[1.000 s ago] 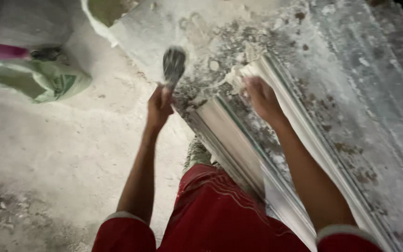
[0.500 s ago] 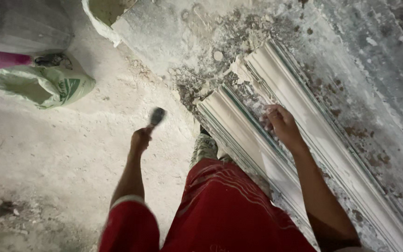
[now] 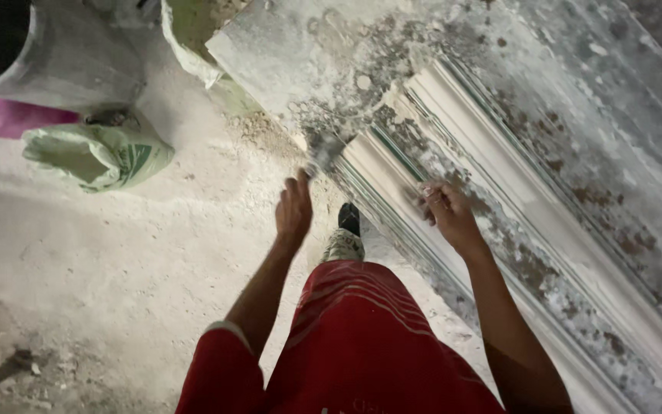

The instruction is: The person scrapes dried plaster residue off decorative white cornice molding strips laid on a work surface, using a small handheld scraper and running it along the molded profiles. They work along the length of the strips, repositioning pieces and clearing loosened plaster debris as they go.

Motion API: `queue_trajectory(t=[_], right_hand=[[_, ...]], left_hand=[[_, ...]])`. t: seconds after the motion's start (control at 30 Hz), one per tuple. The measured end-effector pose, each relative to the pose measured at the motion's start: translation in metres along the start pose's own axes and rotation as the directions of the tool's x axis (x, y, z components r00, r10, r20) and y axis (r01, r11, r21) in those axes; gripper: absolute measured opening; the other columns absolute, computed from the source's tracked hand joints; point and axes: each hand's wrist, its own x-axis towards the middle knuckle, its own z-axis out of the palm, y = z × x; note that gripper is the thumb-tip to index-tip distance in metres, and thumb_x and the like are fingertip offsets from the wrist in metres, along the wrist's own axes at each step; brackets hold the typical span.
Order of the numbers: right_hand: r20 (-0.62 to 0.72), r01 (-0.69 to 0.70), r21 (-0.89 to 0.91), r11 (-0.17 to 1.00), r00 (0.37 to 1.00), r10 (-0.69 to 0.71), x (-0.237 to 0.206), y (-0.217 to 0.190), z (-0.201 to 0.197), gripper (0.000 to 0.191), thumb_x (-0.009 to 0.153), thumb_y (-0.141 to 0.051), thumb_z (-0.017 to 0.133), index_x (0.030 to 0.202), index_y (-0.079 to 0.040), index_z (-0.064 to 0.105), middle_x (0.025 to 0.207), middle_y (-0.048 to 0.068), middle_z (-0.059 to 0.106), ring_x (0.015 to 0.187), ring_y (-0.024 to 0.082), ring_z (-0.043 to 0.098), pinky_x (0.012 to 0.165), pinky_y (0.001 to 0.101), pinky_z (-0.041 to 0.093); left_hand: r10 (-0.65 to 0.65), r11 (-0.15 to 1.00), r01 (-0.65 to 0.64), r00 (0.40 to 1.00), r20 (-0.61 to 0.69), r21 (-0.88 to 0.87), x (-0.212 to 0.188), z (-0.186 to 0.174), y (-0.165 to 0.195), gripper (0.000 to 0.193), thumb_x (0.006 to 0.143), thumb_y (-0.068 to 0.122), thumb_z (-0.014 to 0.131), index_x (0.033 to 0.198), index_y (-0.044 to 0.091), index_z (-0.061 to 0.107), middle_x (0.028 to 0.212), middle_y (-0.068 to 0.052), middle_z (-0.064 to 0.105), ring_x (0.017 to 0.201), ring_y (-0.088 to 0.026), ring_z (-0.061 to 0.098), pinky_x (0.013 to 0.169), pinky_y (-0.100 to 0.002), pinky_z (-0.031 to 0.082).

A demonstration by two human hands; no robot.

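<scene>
Head view, looking down. Left hand (image 3: 294,208) sits centre frame, closed round the handle of a small brush or scraper (image 3: 323,153); the tool head is blurred w/ motion, so can't tell which it is. It meets the near end of the white plaster moulding (image 3: 492,176), a long stepped cornice strip running from upper centre down to lower right. Right hand (image 3: 447,213) rests on the moulding's left edge, right of centre, fingers curled and pressing down, holding nothing loose.

The moulding lies on a rough grey slab surface (image 3: 599,100), crusted w/ dried plaster crumbs and brown stains. A shoe (image 3: 349,218) shows betw. the two hands, red shorts (image 3: 362,337) fill bottom centre. Upper left: a green-white sack (image 3: 97,153), a pink object (image 3: 9,116) and a grey drum (image 3: 63,54). Another pale sack (image 3: 193,34) at top, left of centre. Dusty floor (image 3: 101,276) across the left half.

Risks, as I judge them: the tool is working right at the moulding's end, where plaster is thinnest, so a hard stroke could chip the profile. Right hand is near the stroke line; a slip could catch the fingers. Loose grit under the foot may cause a skid.
</scene>
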Motion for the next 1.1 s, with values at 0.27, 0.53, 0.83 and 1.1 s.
queue_trajectory(t=[0.27,0.53,0.83,1.1], right_hand=[[-0.189,0.061,0.105,0.993,0.981,-0.040,-0.104,0.050,-0.003,0.035,0.108,-0.029,0.052,0.127,-0.001,0.061,0.098,0.008,0.067,0.073,0.012,0.059,0.064,0.0286,0.050],[-0.489,-0.099,0.141,0.985,0.858,0.156,-0.228,0.145,0.004,0.031,0.101,-0.025,0.059,0.117,0.001,0.067,0.086,0.009,0.068,0.069,0.014,0.061,0.062,0.0308,0.052],[-0.702,-0.156,0.321,0.934,0.622,0.346,-0.278,0.211,0.011,0.036,0.098,-0.032,0.067,0.106,0.003,0.069,0.080,0.008,0.071,0.070,0.015,0.067,0.068,0.0320,0.056],[-0.739,-0.083,0.480,0.873,0.498,0.454,-0.242,0.213,0.040,0.034,0.103,-0.031,0.063,0.105,0.002,0.068,0.086,0.009,0.070,0.077,0.014,0.066,0.070,0.0311,0.057]], left_hand=[[-0.264,0.934,0.266,0.964,0.042,-0.239,0.049,-0.021,-0.064,0.044,0.100,0.015,0.052,0.137,-0.007,0.042,0.115,-0.033,0.060,0.067,-0.032,0.067,0.049,-0.043,0.055],[-0.401,0.745,0.415,0.904,0.146,-0.522,-0.047,0.000,-0.044,0.039,0.100,0.021,0.054,0.132,0.000,0.054,0.092,-0.024,0.067,0.073,-0.037,0.062,0.061,-0.048,0.052],[0.481,0.720,-0.614,0.777,-0.406,-0.322,0.060,-0.087,0.003,0.027,0.109,0.014,0.055,0.133,0.004,0.060,0.121,-0.024,0.068,0.105,-0.043,0.069,0.091,-0.048,0.058],[0.835,0.547,-0.825,0.524,0.167,-0.144,0.170,-0.123,0.111,0.047,0.103,0.022,0.061,0.148,0.015,0.053,0.107,-0.019,0.069,0.076,-0.039,0.068,0.065,-0.048,0.057]])
